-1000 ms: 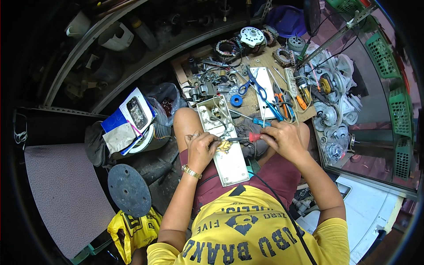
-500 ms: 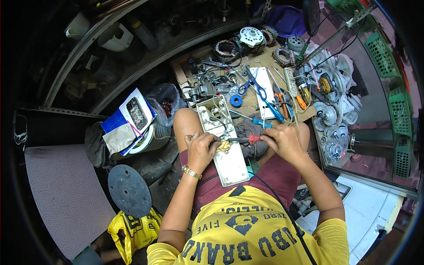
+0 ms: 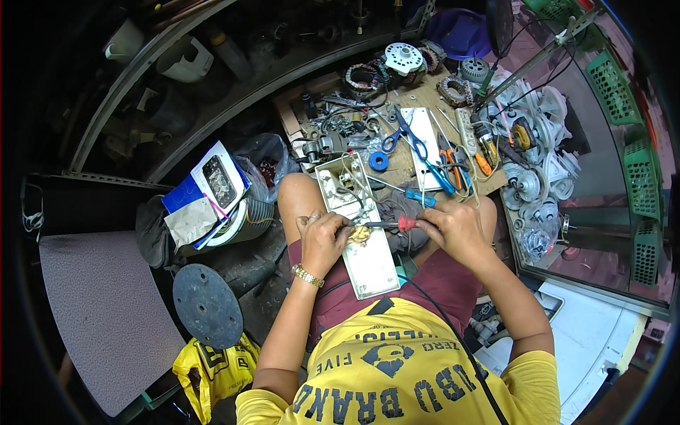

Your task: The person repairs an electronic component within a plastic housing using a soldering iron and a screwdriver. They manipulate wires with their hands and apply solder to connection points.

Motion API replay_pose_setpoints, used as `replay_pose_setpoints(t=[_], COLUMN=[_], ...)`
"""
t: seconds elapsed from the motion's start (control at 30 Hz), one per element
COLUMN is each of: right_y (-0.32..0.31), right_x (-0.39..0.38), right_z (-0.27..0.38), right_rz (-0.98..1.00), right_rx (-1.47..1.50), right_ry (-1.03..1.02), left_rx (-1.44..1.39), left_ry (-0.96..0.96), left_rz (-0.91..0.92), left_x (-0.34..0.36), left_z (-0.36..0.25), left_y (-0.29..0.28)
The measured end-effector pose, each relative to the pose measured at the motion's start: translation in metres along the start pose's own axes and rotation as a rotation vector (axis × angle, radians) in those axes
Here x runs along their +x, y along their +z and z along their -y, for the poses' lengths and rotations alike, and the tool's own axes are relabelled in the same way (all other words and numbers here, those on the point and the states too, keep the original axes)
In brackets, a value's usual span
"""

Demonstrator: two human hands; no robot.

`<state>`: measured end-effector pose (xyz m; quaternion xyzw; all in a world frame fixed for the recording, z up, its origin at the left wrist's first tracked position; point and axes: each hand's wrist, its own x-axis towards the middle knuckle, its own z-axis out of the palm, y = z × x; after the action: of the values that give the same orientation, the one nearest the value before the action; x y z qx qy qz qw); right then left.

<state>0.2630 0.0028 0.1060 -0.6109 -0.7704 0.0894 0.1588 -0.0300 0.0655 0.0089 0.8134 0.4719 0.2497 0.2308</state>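
Observation:
Across my lap lies a long off-white open casing [image 3: 372, 266], tilted, with wires and metal parts in its far half and a yellowish bundle [image 3: 360, 235] near its middle. My right hand [image 3: 452, 225] is closed on a red-handled screwdriver [image 3: 406, 223], thumb and fingers at the handle's end. Its dark shaft points left over the casing, and the tip ends close to my left fingers. My left hand [image 3: 325, 239], with a gold watch at the wrist, is closed at the casing's left edge beside the bundle. What its fingertips pinch is hidden.
Ahead stands a cluttered wooden board [image 3: 397, 166] with scissors [image 3: 411, 142], blue tape [image 3: 378, 161], pliers [image 3: 453, 166] and a blue-handled screwdriver [image 3: 420, 197]. White plastic parts [image 3: 542, 180] pile up at right. A bucket [image 3: 248, 219] with papers and a round dark plate [image 3: 207, 306] stand left.
My right fingers have shifted slightly on the screwdriver handle, and the tool has barely moved. My left hand and the casing stay in place.

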Motion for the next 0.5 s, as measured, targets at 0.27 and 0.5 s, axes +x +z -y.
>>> replay_pose_setpoints(t=[0.27,0.5], right_y=[0.0015,0.0017], right_x=[-0.0067,-0.0071], right_z=[0.0070,0.0036], right_rz=[-0.041,-0.047], right_rx=[-0.048,0.012], right_ry=[-0.029,-0.011], left_rx=[-0.013,0.006], left_ry=[0.004,0.008], left_rz=[-0.006,-0.007], left_x=[0.0004,0.0004], left_z=[-0.0007,0.0007], left_y=[0.0020,0.0004])
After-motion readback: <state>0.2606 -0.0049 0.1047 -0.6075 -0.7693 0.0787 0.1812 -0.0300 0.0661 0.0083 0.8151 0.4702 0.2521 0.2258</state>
